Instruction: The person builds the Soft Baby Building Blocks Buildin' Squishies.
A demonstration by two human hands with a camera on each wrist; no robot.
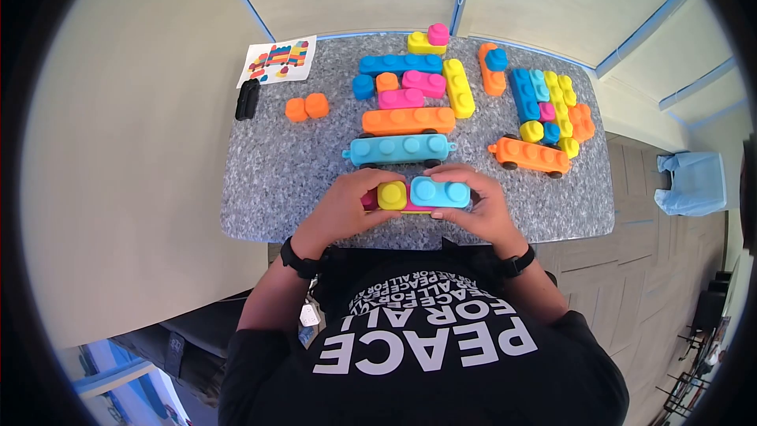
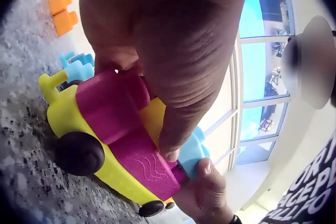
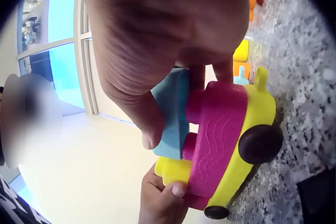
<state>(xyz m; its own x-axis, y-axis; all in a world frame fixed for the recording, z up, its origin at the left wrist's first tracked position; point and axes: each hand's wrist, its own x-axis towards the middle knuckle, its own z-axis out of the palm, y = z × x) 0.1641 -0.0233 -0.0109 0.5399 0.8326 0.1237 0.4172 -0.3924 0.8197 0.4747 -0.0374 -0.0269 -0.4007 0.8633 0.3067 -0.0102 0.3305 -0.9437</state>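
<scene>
My right hand (image 1: 487,209) pinches the light blue block (image 1: 440,192), thumb on the near side and fingers on the far side. My left hand (image 1: 347,203) steadies the other end of the toy car, its thumb pressed to the yellow block (image 1: 392,196). The car itself sits between my two hands: a yellow base (image 3: 257,108) on black wheels (image 3: 261,144), with pink blocks (image 3: 218,140) on top.

Below my right thumb, pink studs show under the light blue block, so I judge it isn't pushed home. If I pressed with it off line, the studs could catch its rim and leave it crooked. It sits close to the yellow block too; should the two edges bind, one could ride up or pop loose. Pressing harder on my right than my left could tip the car, and since it has wheels, a sideways shove could make it roll. I can't tell whether every wheel touches the table (image 1: 260,189).

Just beyond my fingertips lies the light blue wagon (image 1: 398,149); a slip forward could knock it. The orange wagon (image 1: 532,155), ahead and right of my right hand, seems safer.
</scene>
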